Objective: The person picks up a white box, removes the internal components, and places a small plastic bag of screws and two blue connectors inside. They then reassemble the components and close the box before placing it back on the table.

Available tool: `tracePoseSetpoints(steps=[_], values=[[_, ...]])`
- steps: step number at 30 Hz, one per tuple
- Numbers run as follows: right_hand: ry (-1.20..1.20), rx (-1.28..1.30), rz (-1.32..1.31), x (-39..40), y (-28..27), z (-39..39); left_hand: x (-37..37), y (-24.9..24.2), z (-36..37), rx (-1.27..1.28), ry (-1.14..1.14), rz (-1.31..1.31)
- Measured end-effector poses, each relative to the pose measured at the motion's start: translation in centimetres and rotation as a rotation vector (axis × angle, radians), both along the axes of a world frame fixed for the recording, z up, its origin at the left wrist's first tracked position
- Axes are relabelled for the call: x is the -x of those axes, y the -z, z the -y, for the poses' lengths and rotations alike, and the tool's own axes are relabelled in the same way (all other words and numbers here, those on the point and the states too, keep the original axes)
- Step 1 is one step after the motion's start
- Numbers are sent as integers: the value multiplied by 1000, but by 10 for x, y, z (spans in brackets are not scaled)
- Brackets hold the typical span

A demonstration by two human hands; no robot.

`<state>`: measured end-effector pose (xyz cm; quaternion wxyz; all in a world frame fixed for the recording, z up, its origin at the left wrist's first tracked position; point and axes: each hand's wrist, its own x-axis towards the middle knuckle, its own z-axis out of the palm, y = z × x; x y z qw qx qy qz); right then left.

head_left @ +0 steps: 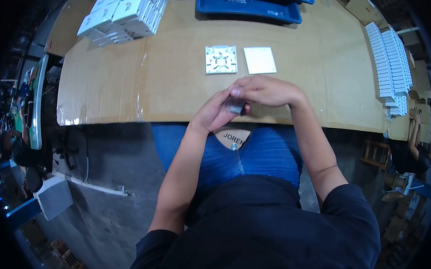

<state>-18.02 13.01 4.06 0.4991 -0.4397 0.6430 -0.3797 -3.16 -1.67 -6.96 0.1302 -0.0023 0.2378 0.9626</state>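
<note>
Close together at the table's front edge, my two hands meet over a small clear plastic bag [236, 104], blurred, whose contents I cannot make out. My left hand [213, 111] has its fingers closed around the lower part of the bag. From above, my right hand [270, 91] pinches its upper end. Just beyond my hands lies a white square frame [221, 60] with a ring-shaped cut-out and small slots. To its right, with a narrow gap between them, lies a plain white square plate [259, 60].
White boxes [124, 16] are stacked at the back left of the cardboard-covered table [175, 83]. Blue trays [248, 10] with small parts stand at the back. Tall stacks of white pieces [388, 64] line the right edge. Another person's hand [415, 118] shows at far right.
</note>
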Motion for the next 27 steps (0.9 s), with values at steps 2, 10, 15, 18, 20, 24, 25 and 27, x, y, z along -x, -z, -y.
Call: tracePoseSetpoints(steps=[2,10,15,18,20,24,25,27], values=[[-57,-25,-46,-2,-2,1,0,-3,1,56,-13,34],[349,195,-201,99,5,-1,4,-24,1,-61,53,54],[715,353,-657,226,25,10,5,-19,1,-84,50,56],[945,232,-1023,261,1,20,5,-21,1,-100,47,67],[976,169,-1133,286,2,27,4,-23,1,-99,47,73],[860,-2,-1438,311,2,39,6,-24,2,-92,54,53],[829,4,-1514,313,5,41,5,-25,1,-92,59,53],[803,16,-1589,319,9,42,5,-27,0,-79,54,61]])
